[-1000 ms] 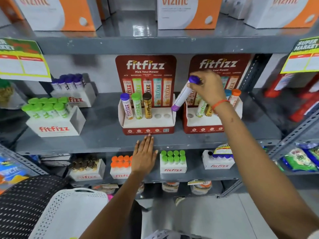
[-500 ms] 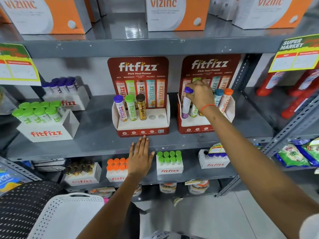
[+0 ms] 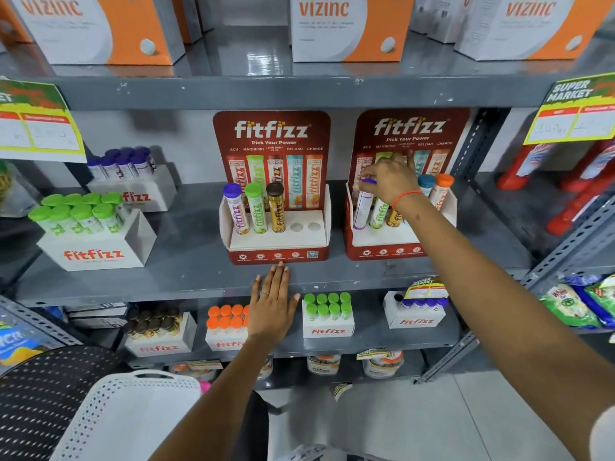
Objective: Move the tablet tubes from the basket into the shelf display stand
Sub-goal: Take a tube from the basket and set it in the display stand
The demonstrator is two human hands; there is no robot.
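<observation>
Two red fitfizz display stands sit on the grey middle shelf. The left stand [image 3: 278,242] holds three tubes, purple, green and brown capped, with two round holes bare. In the right stand [image 3: 382,242] a purple-capped tube [image 3: 362,207] stands upright in the leftmost slot, beside green, brown, blue and orange capped tubes. My right hand [image 3: 391,181] rests on that purple cap, fingertips still touching it. Flat on the shelf's front edge lies my left hand [image 3: 271,306], holding nothing. The white perforated basket [image 3: 109,414] is at the bottom left; its inside is hidden.
White fitfizz boxes of green [image 3: 83,227] and purple tubes [image 3: 126,174] stand left on the same shelf. More tube boxes fill the shelf below. Vizinc boxes [image 3: 346,28] line the top shelf. Red bottles [image 3: 545,168] and snack bags [image 3: 579,304] sit at the right.
My right hand brought the purple-capped tube from tilted in the air down into the right stand's leftmost slot, where it now stands upright. My left hand stayed on the shelf edge.
</observation>
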